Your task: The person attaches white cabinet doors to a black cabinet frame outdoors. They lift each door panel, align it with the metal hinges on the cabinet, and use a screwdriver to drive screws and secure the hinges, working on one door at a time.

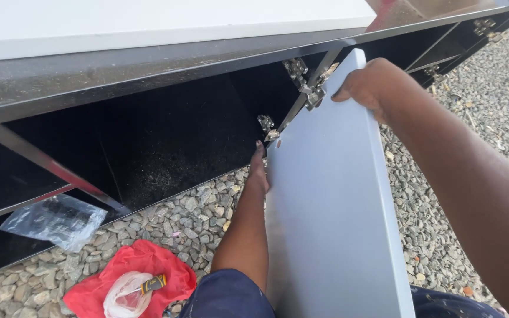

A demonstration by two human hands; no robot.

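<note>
A pale grey cabinet door panel [331, 206] stands tilted against the open front of a long black cabinet [166, 135]. My right hand [369, 85] grips the panel's top edge near a metal hinge [307, 88]. My left hand [259, 171] reaches under the panel's left edge, fingers against it just below a second hinge [268, 126]. The cabinet's black inside compartments show behind the panel, with more hinges at the far right [484, 26].
Grey gravel [201, 218] covers the ground. A red cloth [131, 274] with a small plastic bag and a screwdriver handle lies at the lower left. A clear plastic bag [54, 221] rests in a left compartment. A white board [148, 20] lies on top.
</note>
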